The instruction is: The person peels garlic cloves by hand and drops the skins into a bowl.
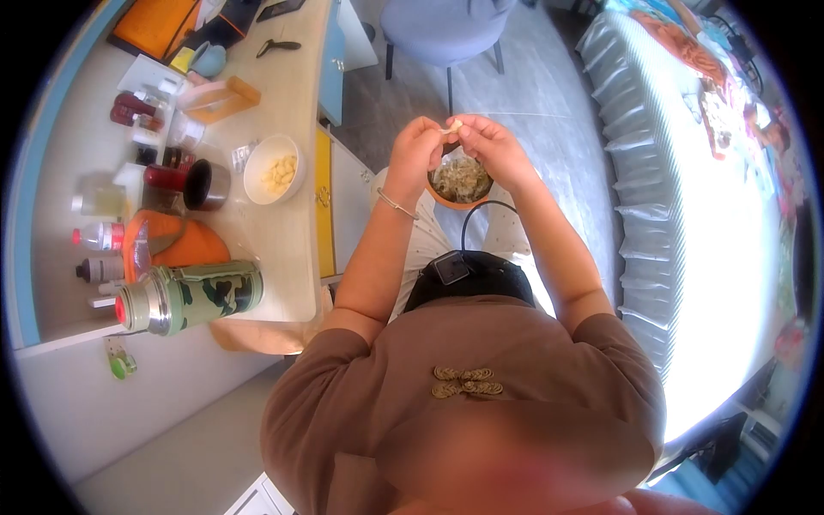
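Note:
My left hand and my right hand meet above the lap, fingertips pinched together on a small pale garlic clove. Much of the clove is hidden by the fingers. Just below the hands is an orange-rimmed bowl filled with whitish, papery garlic skins. To the left, near the desk's edge, a white bowl holds several peeled pale-yellow cloves. A bracelet circles my left wrist.
On the wooden desk stand a camouflage thermos, a dark cup, bottles and a black peeler-like tool. A blue-grey chair is ahead; a bed with a pale ruffled cover lies to the right.

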Demonstrator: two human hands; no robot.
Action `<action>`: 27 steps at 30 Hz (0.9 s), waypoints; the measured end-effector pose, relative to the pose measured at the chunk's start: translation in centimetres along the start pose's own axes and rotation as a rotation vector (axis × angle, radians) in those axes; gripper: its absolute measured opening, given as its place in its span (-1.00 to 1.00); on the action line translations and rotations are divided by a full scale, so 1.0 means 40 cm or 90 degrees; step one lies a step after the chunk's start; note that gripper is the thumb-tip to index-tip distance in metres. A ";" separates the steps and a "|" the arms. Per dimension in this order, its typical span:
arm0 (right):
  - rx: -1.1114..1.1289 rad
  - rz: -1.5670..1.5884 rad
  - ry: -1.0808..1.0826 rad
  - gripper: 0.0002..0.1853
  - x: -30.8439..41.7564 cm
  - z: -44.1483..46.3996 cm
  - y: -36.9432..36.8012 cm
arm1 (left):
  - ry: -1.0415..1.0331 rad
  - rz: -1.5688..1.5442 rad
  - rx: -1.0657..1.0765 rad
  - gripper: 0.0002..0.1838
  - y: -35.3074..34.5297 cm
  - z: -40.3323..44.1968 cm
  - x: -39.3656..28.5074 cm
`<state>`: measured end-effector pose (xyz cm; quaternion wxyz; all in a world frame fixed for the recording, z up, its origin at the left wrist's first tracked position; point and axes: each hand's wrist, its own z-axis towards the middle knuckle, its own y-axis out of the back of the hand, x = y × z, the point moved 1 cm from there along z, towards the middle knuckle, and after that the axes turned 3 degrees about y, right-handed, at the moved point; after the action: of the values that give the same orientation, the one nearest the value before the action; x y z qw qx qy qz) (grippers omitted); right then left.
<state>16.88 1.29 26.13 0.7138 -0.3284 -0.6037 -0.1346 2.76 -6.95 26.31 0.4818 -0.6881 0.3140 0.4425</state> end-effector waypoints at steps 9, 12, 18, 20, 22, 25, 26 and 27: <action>-0.001 0.116 0.028 -0.70 -0.004 0.001 0.000 | -0.013 -0.015 -0.037 -0.87 -0.008 -0.003 -0.008; -0.010 0.085 0.025 -0.71 0.005 -0.003 -0.006 | -0.022 0.051 -0.056 -0.85 -0.019 0.001 -0.014; -0.088 -0.170 0.085 -0.72 -0.007 0.002 -0.010 | -0.113 0.198 -0.050 -0.87 -0.027 0.008 -0.023; -0.099 -0.290 0.105 -0.73 -0.003 0.000 -0.012 | -0.151 0.219 -0.036 -0.87 -0.024 0.011 -0.014; -0.110 -0.344 0.146 -0.74 0.001 -0.005 -0.018 | -0.160 0.285 -0.067 -0.86 -0.032 0.003 -0.025; -0.117 -0.470 0.250 -0.77 0.013 -0.005 -0.023 | -0.235 0.459 -0.121 -0.88 -0.022 0.011 -0.016; -0.113 -0.542 0.313 -0.78 0.016 -0.005 -0.025 | -0.235 0.460 -0.121 -0.88 -0.020 0.014 -0.011; -0.113 -0.541 0.313 -0.78 0.015 -0.004 -0.025 | -0.225 0.457 -0.131 -0.86 -0.022 0.013 -0.013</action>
<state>16.56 0.56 27.00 0.6862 -0.0715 -0.4843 -0.5380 3.12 -6.16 27.04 0.2721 -0.4925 0.4009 0.7230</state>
